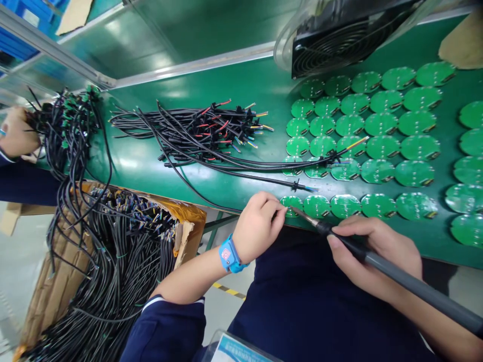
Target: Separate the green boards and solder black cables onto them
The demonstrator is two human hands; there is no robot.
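Note:
My right hand point(372, 249) is closed around the grey handle of a soldering iron point(381, 264), its tip resting on the leftmost round green circuit board point(291, 203) at the bench's near edge. My left hand point(259, 223), wearing a blue wrist strap point(229, 254), is pinched at that same board, fingers pressed together; what they hold is too small to make out. More round green boards point(379, 205) lie in a row to the right.
Several rows of green boards point(381, 123) cover the green bench point(158, 166). A bundle of black cables point(196, 130) with coloured wire ends lies mid-bench. A black fan point(339, 42) stands behind. A cardboard box of cables point(124, 241) sits lower left. Another person's hand point(17, 131) is far left.

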